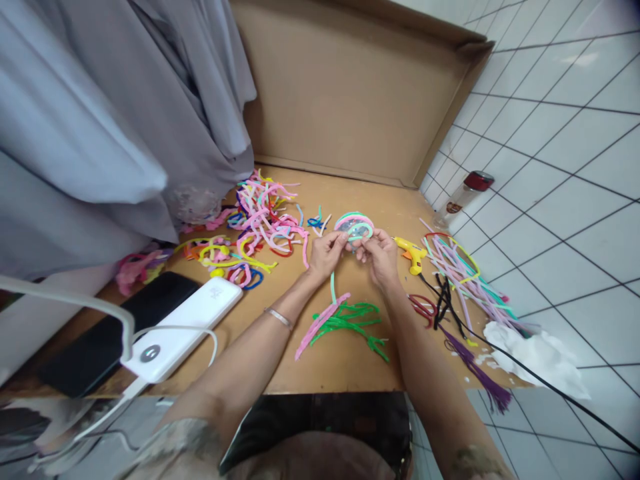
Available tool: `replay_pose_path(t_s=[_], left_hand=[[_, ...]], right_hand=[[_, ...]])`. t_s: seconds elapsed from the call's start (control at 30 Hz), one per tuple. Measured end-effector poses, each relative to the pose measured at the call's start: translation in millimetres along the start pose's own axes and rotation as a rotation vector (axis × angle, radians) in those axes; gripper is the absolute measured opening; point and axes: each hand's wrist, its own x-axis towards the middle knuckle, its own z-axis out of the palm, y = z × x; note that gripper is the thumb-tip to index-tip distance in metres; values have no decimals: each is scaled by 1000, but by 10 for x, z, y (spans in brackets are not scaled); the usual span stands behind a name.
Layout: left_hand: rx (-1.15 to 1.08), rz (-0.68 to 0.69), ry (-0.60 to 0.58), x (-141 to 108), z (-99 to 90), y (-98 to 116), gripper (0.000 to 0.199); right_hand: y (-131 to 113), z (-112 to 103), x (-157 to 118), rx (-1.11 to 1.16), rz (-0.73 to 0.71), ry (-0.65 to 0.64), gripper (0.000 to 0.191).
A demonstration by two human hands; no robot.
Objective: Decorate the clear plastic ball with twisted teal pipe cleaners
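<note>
Over the middle of the table, both hands hold a round piece of coiled pipe cleaners, with pink and mint green rings and a clear-looking part inside. My left hand pinches its left lower edge, and my right hand grips the right side. A mint green pipe cleaner end hangs below my left hand. Between my forearms lie a pink pipe cleaner and several green pipe cleaners, some twisted together. Part of the round piece is hidden by my fingers.
Tangled colourful pipe cleaners lie at left, behind a white power bank and black phone. At right are a yellow glue gun, red-handled scissors, lilac pipe cleaners, purple tassel, white tissue and bottle.
</note>
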Motion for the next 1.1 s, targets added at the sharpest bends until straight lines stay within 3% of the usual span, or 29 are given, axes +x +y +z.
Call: replay_pose_path(t_s=[0.2,0.37,0.63,0.77,1.1], left_hand=[[29,25,8,0,-8,-26,50],[189,114,32,28,-29,-66,48],[339,208,47,109,-135,-136,49],[340,213,35,106,-143,-144,50],[213,72,24,118,-158,-173,47]], right_hand=[[38,47,-28,-21,5,-29,21],[84,36,-23,-110,0,-56,17],[98,-10,-38,-570,-359,-48,41],[122,-63,-22,-821,-528,-100,33],[218,-134,3,-922,-589,-38,34]])
